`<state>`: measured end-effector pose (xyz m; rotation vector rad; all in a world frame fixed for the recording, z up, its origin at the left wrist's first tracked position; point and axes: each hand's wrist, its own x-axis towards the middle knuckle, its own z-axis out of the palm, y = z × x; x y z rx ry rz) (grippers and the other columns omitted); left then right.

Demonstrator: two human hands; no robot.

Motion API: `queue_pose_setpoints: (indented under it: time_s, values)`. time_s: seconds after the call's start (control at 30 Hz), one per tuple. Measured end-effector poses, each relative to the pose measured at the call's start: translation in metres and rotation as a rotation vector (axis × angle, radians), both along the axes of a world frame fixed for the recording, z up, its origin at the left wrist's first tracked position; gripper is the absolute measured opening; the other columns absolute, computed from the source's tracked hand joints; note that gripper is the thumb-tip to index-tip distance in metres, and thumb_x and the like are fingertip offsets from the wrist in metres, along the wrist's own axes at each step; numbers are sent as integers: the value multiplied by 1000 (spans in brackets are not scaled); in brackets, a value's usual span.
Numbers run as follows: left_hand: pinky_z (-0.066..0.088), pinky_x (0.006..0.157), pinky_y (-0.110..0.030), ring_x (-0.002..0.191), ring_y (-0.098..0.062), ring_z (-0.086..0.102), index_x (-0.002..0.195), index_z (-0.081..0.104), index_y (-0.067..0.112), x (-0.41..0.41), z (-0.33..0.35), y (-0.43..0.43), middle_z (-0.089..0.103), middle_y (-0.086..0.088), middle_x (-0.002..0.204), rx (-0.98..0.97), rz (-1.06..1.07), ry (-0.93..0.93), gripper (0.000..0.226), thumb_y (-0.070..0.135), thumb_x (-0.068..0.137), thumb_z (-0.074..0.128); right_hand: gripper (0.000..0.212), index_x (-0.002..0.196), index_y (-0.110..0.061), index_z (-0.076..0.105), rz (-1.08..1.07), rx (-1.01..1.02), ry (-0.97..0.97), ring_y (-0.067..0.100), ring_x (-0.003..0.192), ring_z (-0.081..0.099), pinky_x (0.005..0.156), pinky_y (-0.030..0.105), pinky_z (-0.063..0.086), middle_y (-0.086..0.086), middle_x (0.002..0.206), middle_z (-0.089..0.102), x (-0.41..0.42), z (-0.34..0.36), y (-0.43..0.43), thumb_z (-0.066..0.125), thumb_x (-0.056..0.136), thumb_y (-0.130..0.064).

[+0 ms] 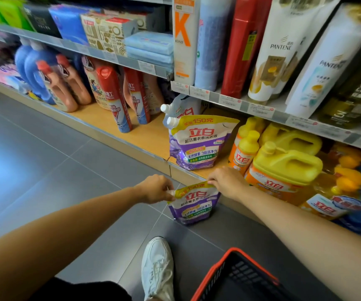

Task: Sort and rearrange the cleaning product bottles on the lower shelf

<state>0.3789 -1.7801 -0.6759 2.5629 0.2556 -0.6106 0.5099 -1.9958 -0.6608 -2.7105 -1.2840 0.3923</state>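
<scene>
Left hand (155,189) pinches the pouch (193,205) at its top left corner by the spout, and right hand (227,181) pinches the top right corner. The pouch hangs upright between them over the floor (44,170), just near of the shelf (149,135) edge. Step looks like shelving the pouch with its twin (199,144), which stands left of the jugs (284,166). Next move likely needs a lift over the lip, then an upright set-down on bare wood beside the twin without toppling it.
</scene>
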Motion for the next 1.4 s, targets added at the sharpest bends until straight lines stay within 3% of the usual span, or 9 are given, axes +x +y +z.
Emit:
queue_pose_setpoints:
  time_s: [0.17,0.3,0.47,0.63,0.7,0.8,1.03,1.23,1.4]
  values:
    - [55,69,-20,88,-9,68,97,71,20,6,52,27,72,7,95,-229,195,-234,18,34,87,78,19,103,-13,76,0,285,50,19,99,65,84,34,55,3,106,74,5,45,-8,63,97,-26]
    - [60,70,-29,88,-15,70,107,71,23,-1,76,35,73,-1,96,-484,449,-492,24,35,87,78,12,91,-11,80,27,547,-15,23,88,70,81,36,54,4,93,78,12,93,1,69,92,-16]
    - [61,85,-37,101,-17,69,133,56,24,-12,54,19,66,-2,119,-514,731,-488,69,47,75,85,11,91,-7,80,18,722,-80,24,86,72,80,36,54,9,90,78,25,131,20,70,89,-12]
    - [54,102,-52,130,-22,56,156,27,31,8,9,-33,49,2,150,-665,801,-468,122,48,57,96,12,95,-9,80,15,722,-113,21,82,71,79,39,55,7,89,78,44,144,29,69,91,-14]
    - [58,95,-52,118,-15,65,148,36,32,26,-7,-51,62,6,135,-757,803,-558,117,44,50,100,12,95,-9,80,23,710,-133,22,82,70,78,39,55,7,89,78,48,144,32,70,91,-14]
    - [60,93,-47,110,-11,67,139,39,34,51,-28,-65,66,12,124,-648,896,-624,102,40,56,99,12,89,-7,79,48,675,-134,20,78,67,76,40,52,3,81,75,52,134,31,69,91,-12]
    - [60,90,-43,109,-15,67,131,43,28,92,-42,-57,68,7,123,-461,958,-751,94,46,57,97,15,98,-4,78,8,769,-239,29,86,69,80,45,55,12,92,76,64,118,13,68,89,-11]
    - [62,84,-42,106,-12,66,109,32,49,113,-43,-51,66,10,122,-443,882,-782,78,47,62,94,17,97,-8,78,-41,751,-270,27,84,68,79,46,54,7,91,76,68,111,8,65,92,-17]
    - [62,86,-43,110,-12,65,124,43,34,126,-44,-50,65,7,125,-466,830,-789,78,36,65,95,21,89,-7,75,-97,633,-309,32,81,65,77,47,52,11,86,74,67,105,6,59,95,-20]
